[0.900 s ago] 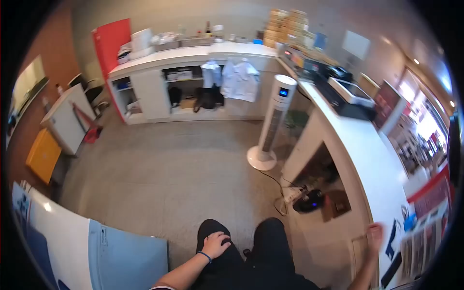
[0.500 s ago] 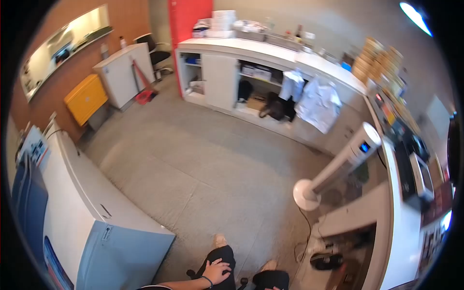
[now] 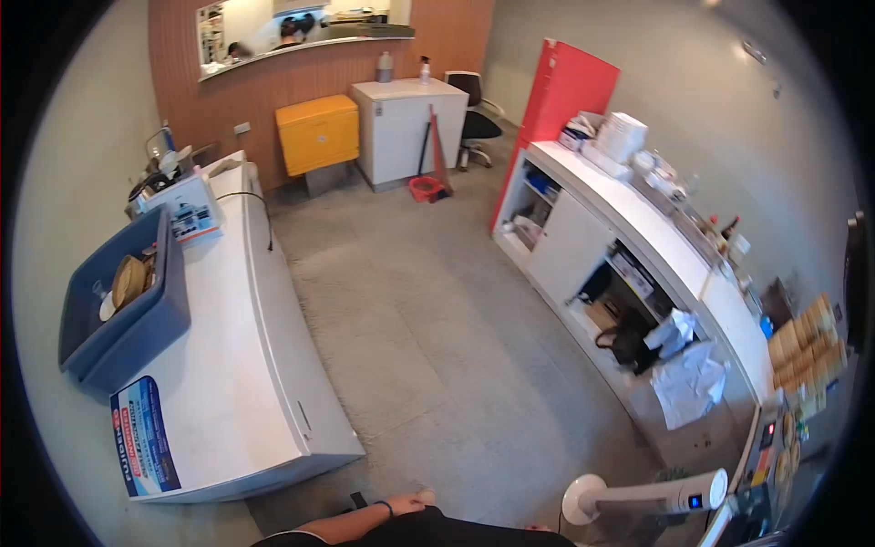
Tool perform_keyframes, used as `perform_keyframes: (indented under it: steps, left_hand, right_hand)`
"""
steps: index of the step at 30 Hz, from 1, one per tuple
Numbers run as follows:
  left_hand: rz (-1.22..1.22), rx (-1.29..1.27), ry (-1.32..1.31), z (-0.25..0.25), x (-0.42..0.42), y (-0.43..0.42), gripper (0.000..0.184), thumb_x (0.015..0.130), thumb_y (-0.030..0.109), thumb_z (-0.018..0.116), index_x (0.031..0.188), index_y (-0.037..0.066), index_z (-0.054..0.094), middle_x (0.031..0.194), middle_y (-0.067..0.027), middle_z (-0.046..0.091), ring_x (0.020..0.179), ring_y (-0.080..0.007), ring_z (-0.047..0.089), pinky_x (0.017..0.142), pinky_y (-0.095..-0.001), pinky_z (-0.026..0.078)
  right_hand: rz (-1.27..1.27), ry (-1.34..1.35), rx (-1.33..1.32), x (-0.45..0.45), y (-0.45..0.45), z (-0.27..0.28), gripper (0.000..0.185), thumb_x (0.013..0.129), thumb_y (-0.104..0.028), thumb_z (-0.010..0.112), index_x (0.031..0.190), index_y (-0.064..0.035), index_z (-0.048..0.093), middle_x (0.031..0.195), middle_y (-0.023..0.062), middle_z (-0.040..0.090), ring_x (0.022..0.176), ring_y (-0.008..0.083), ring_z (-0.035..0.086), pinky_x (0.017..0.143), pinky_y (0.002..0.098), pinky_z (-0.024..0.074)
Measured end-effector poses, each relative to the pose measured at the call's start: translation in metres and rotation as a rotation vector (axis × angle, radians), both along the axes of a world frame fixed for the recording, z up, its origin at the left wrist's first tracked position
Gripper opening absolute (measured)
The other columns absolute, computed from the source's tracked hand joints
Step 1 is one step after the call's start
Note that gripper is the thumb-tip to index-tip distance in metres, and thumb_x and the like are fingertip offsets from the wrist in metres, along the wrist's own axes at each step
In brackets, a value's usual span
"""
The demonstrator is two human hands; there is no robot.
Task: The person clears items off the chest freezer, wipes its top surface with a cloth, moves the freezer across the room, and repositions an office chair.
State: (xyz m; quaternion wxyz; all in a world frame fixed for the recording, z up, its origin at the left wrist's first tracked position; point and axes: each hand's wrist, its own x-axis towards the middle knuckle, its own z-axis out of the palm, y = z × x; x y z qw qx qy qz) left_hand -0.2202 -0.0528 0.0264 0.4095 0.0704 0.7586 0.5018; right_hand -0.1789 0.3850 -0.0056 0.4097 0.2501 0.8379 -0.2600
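Note:
My left hand [image 3: 410, 503], with a dark band on its wrist, lies against my dark-clothed leg [image 3: 465, 531] at the bottom of the view. Its fingers look stretched out and hold nothing I can see. Of my right hand [image 3: 538, 527] only a small sliver shows at the bottom edge, on the other side of the dark clothing, and its fingers are hidden. Left of me stands a long white counter-like unit [image 3: 219, 365], with a printed blue and white sheet [image 3: 144, 438] on its top.
Blue-grey bins [image 3: 137, 319] holding a basket sit on the left unit. Ahead are a yellow box [image 3: 319, 137], a white cabinet [image 3: 410, 137], a red dustpan [image 3: 425, 189] and an office chair [image 3: 474, 123]. A shelved counter [image 3: 570, 242] and a white tower appliance [image 3: 647, 495] line the right.
My view has turned left, so the room has shifted right, and the bins and left unit's top now show. My left hand stays at my leg; less of my legs is visible.

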Motion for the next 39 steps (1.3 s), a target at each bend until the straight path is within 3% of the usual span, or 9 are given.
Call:
perform_keyframes:
  steps: [11,20,22,24,26,29,33,35,39]
  left_hand:
    - [0.263,-0.192,0.089,-0.002,-0.192,-0.030,0.040,0.074,0.040,0.050,0.096,0.007,0.055,0.092,-0.0112,0.058,0.087,-0.0246,0.054,0.077,-0.0338,0.040]
    - [0.520,-0.249,0.110,0.096,-0.380,-0.084,0.042,0.076,0.035,0.049,0.103,0.002,0.050,0.094,-0.0132,0.057,0.087,-0.0246,0.054,0.077,-0.0321,0.041]
    - [0.896,-0.121,0.203,0.087,-0.388,-0.107,0.037,0.075,0.029,0.053,0.099,0.002,0.052,0.086,-0.0122,0.058,0.081,-0.0237,0.055,0.074,-0.0322,0.042]
    - [1.000,-0.110,0.267,0.095,-0.397,-0.129,0.033,0.075,0.026,0.055,0.097,0.002,0.053,0.081,-0.0106,0.058,0.077,-0.0215,0.055,0.071,-0.0309,0.043]
    - [1.096,-0.101,0.347,0.113,-0.420,-0.154,0.029,0.075,0.023,0.056,0.095,0.002,0.054,0.077,-0.0089,0.058,0.072,-0.0192,0.055,0.068,-0.0296,0.044]
    - [1.256,0.012,0.126,0.148,-0.468,-0.207,0.022,0.076,0.019,0.056,0.090,0.003,0.055,0.074,-0.0055,0.058,0.066,-0.0136,0.054,0.061,-0.0255,0.044]
    - [1.304,0.048,0.522,0.223,-0.576,-0.281,0.013,0.077,0.014,0.055,0.081,0.002,0.052,0.070,-0.0020,0.053,0.063,-0.0085,0.050,0.059,-0.0219,0.042]
    - [1.400,0.432,0.645,0.288,-0.623,-0.308,0.011,0.078,0.013,0.054,0.078,0.002,0.053,0.070,-0.0020,0.051,0.066,-0.0082,0.048,0.058,-0.0220,0.040]
    - [0.926,0.263,1.280,0.420,-0.660,-0.365,0.012,0.077,0.015,0.057,0.083,0.006,0.056,0.076,-0.0027,0.053,0.065,-0.0126,0.049,0.058,-0.0239,0.038]
  right_hand:
    - [0.136,0.194,0.014,-0.250,-0.026,0.034,0.030,0.068,-0.034,0.052,0.086,-0.0114,0.059,0.074,0.0104,0.061,0.071,0.0255,0.058,0.063,0.0360,0.0451]
    - [0.976,0.051,0.175,-0.588,0.031,0.048,0.026,0.073,-0.029,0.045,0.076,-0.0063,0.058,0.073,0.0115,0.060,0.066,0.0273,0.056,0.058,0.0392,0.0431]
    - [1.275,0.193,0.296,-0.689,0.009,0.050,0.027,0.074,-0.028,0.044,0.074,-0.0051,0.058,0.073,0.0117,0.060,0.064,0.0277,0.056,0.057,0.0399,0.0427]
    - [0.365,0.544,-0.092,-0.787,-0.059,0.051,0.021,0.071,-0.022,0.048,0.071,-0.0028,0.056,0.063,0.0117,0.057,0.058,0.0249,0.055,0.052,0.0355,0.0420]
    - [0.299,0.687,-0.411,-0.863,-0.164,0.094,0.018,0.074,-0.019,0.048,0.080,-0.0024,0.054,0.063,0.0059,0.053,0.053,0.0131,0.049,0.046,0.0262,0.0386]
    - [0.424,0.683,-0.543,-0.920,-0.304,0.136,0.023,0.072,-0.011,0.052,0.093,-0.0009,0.052,0.076,0.0060,0.054,0.066,0.0127,0.051,0.056,0.0243,0.0424]
    - [0.694,0.613,-0.555,-0.923,-0.414,0.167,0.022,0.073,-0.008,0.051,0.095,-0.0015,0.052,0.081,0.0053,0.056,0.074,0.0137,0.053,0.065,0.0255,0.0433]
    - [0.706,0.388,-0.573,-0.941,-0.425,0.126,0.022,0.074,-0.008,0.051,0.095,-0.0021,0.053,0.082,0.0062,0.056,0.074,0.0134,0.053,0.066,0.0255,0.0435]
    - [0.908,0.032,-0.271,-0.987,-0.411,0.093,0.025,0.076,-0.023,0.049,0.095,-0.0069,0.055,0.079,0.0077,0.057,0.069,0.0197,0.055,0.062,0.0323,0.0439]
